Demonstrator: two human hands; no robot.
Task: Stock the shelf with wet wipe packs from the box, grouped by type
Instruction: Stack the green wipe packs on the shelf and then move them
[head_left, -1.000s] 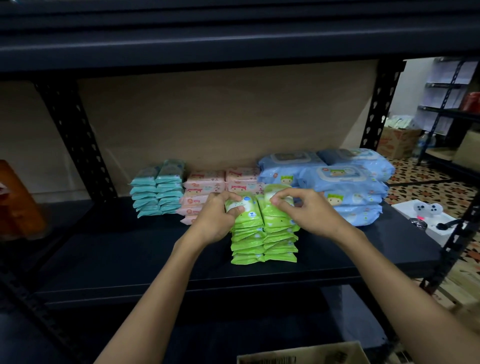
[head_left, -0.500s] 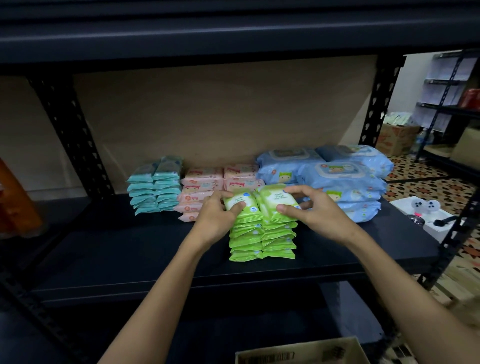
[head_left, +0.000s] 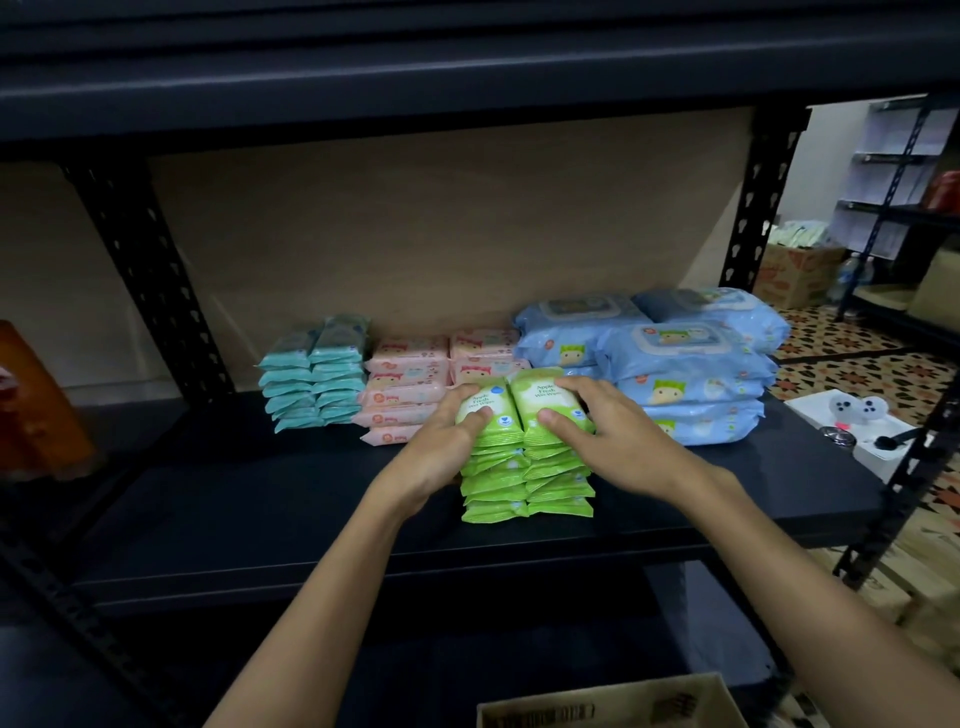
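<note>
Now the 2 top green packs, which stood tilted up half a second ago, lie flat on the 2 green stacks at centre frame on the shelf. Left hand and right hand press down on them, fingers curled over the edges. Green looks squared off; the box waits at the bottom edge.
</note>
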